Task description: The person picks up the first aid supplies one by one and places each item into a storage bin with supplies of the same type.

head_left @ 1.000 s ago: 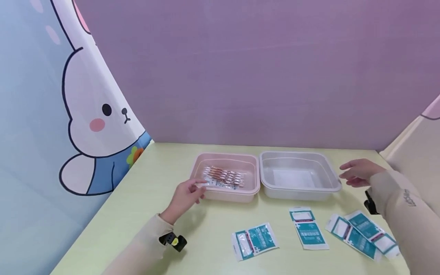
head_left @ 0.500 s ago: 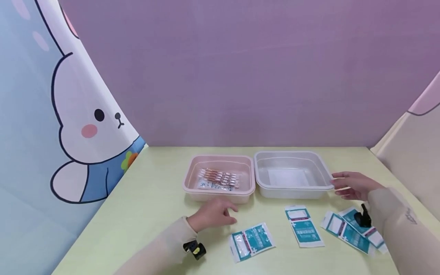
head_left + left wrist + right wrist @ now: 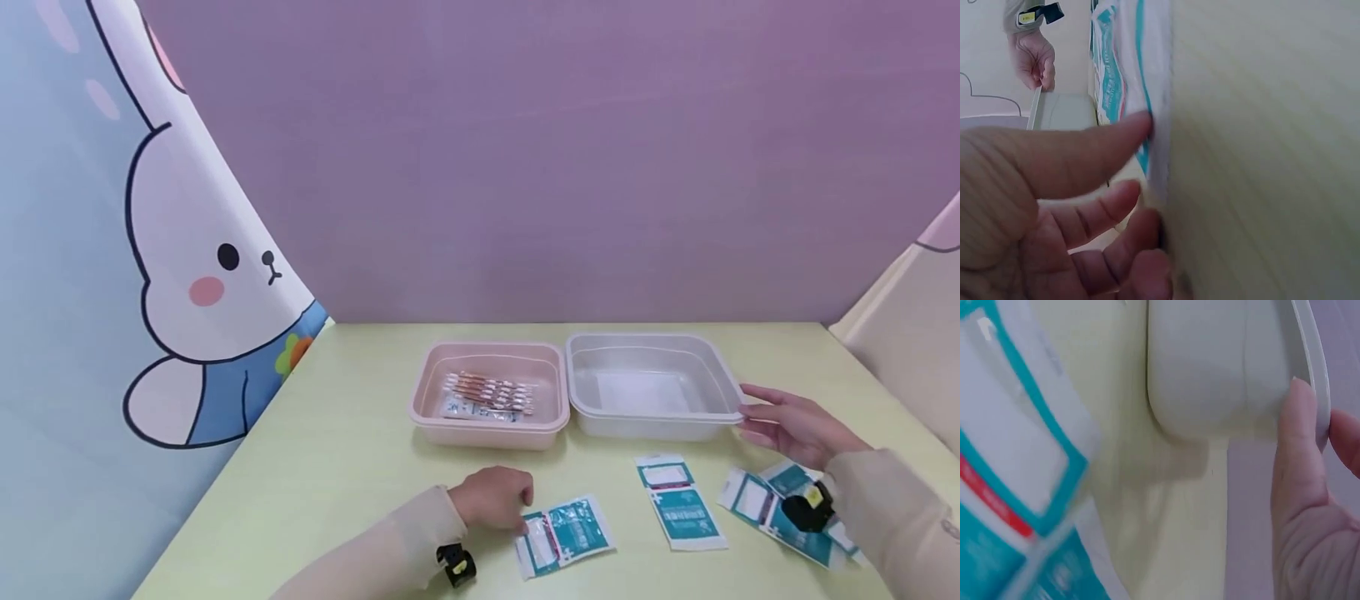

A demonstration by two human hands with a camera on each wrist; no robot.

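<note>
My left hand (image 3: 491, 500) is low over the table at the left end of a flat teal-and-white packet (image 3: 576, 529). In the left wrist view its thumb (image 3: 1129, 128) touches the packet's edge, and the bent fingers (image 3: 1141, 234) stand apart from the thumb, close to the tabletop. My right hand (image 3: 798, 425) holds the right rim of a white plastic box (image 3: 645, 427). The right wrist view shows the thumb (image 3: 1300, 419) against the outer wall under the rim, with a finger on the other side.
A pink plastic box (image 3: 487, 435) beside the white one holds packs of cotton swabs (image 3: 491, 392). Another teal packet (image 3: 684, 508) lies right of the left hand's packet. Further right, overlapping packets (image 3: 780, 517) lie under the right wrist. A purple wall (image 3: 525, 167) rises behind the table.
My left hand has moved from the pink box's front rim down and right to the packet. The right hand has come down onto the white box's right rim and taken hold of it.
</note>
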